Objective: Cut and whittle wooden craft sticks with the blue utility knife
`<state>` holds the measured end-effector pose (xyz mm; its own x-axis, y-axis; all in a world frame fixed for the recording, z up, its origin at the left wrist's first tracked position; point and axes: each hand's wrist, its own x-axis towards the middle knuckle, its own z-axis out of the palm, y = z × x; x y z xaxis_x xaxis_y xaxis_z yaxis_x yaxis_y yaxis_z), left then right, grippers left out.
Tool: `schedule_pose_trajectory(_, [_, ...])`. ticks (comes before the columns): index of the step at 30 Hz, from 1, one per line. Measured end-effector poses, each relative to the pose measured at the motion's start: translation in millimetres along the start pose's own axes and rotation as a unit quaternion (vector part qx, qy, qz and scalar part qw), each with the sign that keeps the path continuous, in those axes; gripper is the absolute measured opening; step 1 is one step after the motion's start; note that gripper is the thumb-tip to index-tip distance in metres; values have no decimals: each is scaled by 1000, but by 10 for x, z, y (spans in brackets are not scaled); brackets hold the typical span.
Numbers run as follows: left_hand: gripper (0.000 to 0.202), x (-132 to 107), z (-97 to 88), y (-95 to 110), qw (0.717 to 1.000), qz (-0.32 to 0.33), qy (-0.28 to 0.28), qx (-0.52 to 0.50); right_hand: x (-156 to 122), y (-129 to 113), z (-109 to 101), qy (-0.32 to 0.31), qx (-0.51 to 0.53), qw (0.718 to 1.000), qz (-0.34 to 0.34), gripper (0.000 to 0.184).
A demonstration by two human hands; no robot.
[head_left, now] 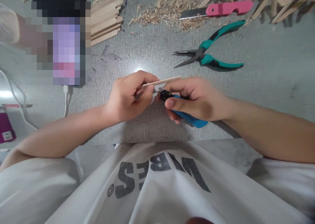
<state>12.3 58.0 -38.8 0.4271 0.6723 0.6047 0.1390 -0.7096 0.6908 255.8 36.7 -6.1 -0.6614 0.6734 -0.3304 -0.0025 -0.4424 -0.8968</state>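
My left hand [131, 96] pinches a thin wooden craft stick [169, 80] between thumb and fingers. The stick slants slightly up to the right, across to the fingers of my right hand [194, 97]. That hand is closed around a blue-handled tool [185, 115] with a glossy black collar and a short metal tip, its thumb lying along the collar. The tip is just under the stick, close to my left fingertips; whether it touches the wood I cannot tell. Beyond my right hand lie long-nose pliers [200, 54] with teal and black handles, jaws apart.
Wood shavings [167, 7] are heaped at the back, with a pink-handled blade [228, 8] resting on them. A stack of craft sticks [105, 17] lies back left beside a blurred-out phone [65, 50] on a white cable [66, 100]. Wood scraps [280, 0] fill the back right corner.
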Motion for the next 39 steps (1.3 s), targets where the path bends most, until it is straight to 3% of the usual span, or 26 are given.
schedule_pose_trajectory(22, [19, -28, -21, 91, 981, -183, -56, -39, 51, 23, 27, 22, 9, 1000, 0, 44])
schedule_pose_trajectory(27, [20, -9, -20, 95, 980, -186, -57, -51, 61, -21, 31, 34, 27, 999, 7, 53])
schedule_pose_trajectory(33, [27, -53, -33, 68, 972, -218, -58, -57, 45, -55, 41, 49, 50, 997, 26, 44])
schedule_pose_trajectory(39, [32, -76, -42, 46, 967, -233, -63, -76, 52, -26, 56, 64, 38, 997, 23, 47])
